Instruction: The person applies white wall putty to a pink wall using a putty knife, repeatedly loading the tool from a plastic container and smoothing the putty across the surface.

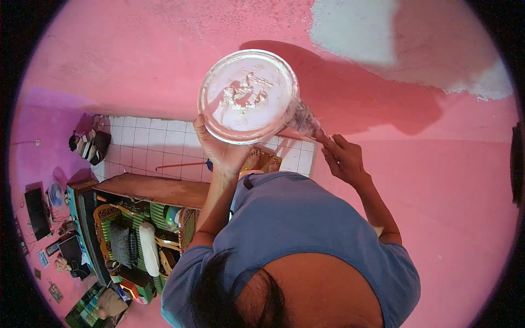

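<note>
My left hand supports a round white lid from below, its thumb up against the lid's near left rim. Thick pale paste lies smeared and ridged around the middle of the lid. In my right hand is the handle of a putty knife, gripped with bent fingers. The knife's wide, paste-streaked blade meets the right edge of the lid, and part of it is hard to make out there. Both hands are in front of my chest, close to the pink wall.
A whitish patch covers part of the wall at the upper right. Below are white floor tiles with a reddish stick. To the left stand a wooden cabinet, rattan seating with cushions and a fan.
</note>
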`<state>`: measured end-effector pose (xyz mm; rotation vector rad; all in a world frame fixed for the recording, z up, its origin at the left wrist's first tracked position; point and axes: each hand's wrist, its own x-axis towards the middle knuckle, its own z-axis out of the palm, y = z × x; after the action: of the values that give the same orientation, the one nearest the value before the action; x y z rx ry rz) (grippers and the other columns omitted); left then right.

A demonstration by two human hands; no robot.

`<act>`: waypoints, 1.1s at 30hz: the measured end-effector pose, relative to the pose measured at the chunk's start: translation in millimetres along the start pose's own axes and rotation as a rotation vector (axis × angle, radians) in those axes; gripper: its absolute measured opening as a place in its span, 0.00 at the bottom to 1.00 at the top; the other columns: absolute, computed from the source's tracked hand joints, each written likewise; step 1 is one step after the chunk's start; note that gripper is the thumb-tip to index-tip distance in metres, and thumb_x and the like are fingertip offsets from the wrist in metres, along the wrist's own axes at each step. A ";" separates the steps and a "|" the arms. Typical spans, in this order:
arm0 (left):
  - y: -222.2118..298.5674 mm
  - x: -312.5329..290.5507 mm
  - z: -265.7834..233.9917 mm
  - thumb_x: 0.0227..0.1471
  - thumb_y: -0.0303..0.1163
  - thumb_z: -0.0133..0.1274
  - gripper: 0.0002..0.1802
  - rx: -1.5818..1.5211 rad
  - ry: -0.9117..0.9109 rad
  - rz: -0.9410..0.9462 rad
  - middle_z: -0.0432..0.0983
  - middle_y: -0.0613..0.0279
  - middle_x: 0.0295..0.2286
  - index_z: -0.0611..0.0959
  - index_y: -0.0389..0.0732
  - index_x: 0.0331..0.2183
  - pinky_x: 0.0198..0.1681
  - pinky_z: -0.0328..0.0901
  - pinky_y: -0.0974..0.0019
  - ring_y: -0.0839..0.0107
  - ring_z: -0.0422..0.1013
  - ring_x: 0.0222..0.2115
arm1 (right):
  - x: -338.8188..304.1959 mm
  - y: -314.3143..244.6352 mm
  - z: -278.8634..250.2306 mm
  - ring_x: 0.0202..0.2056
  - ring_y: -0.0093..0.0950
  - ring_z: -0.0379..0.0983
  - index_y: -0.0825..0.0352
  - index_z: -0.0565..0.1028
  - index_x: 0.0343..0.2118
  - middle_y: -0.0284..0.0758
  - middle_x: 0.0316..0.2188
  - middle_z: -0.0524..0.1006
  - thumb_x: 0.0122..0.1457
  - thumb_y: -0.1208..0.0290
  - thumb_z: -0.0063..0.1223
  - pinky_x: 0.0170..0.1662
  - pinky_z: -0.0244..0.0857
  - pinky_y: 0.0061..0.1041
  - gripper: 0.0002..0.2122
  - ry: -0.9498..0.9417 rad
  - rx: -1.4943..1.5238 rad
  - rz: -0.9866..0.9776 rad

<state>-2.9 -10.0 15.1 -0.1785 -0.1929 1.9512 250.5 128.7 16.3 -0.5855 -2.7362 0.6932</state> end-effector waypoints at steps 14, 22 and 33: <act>4.7 -2.9 2.1 0.38 0.49 0.53 0.47 0.465 0.085 0.106 0.53 0.50 0.57 0.58 0.41 0.58 0.58 0.50 0.39 0.49 0.52 0.58 | 30.0 -0.7 -76.1 0.17 0.25 0.68 0.59 0.65 0.57 0.34 0.17 0.71 0.62 0.72 0.41 0.25 0.65 0.27 0.19 -0.158 0.220 0.245; 2.5 -9.0 7.6 0.36 0.48 0.53 0.47 0.495 0.146 0.117 0.56 0.48 0.55 0.60 0.39 0.57 0.58 0.52 0.42 0.51 0.54 0.56 | 48.5 -14.1 -86.9 0.20 0.39 0.72 0.56 0.65 0.57 0.42 0.19 0.73 0.60 0.68 0.44 0.27 0.66 0.36 0.20 -0.244 0.003 0.189; 3.6 -9.5 15.8 0.33 0.48 0.55 0.49 0.625 0.159 0.099 0.55 0.51 0.56 0.60 0.41 0.57 0.58 0.50 0.39 0.50 0.52 0.57 | 52.3 -23.7 -81.2 0.15 0.27 0.62 0.56 0.64 0.58 0.38 0.14 0.65 0.59 0.73 0.44 0.23 0.59 0.27 0.22 -0.259 -0.030 0.153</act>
<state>-6.0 -21.0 30.1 0.0720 0.5363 1.9909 224.2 164.9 105.2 -0.7681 -2.9670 0.8175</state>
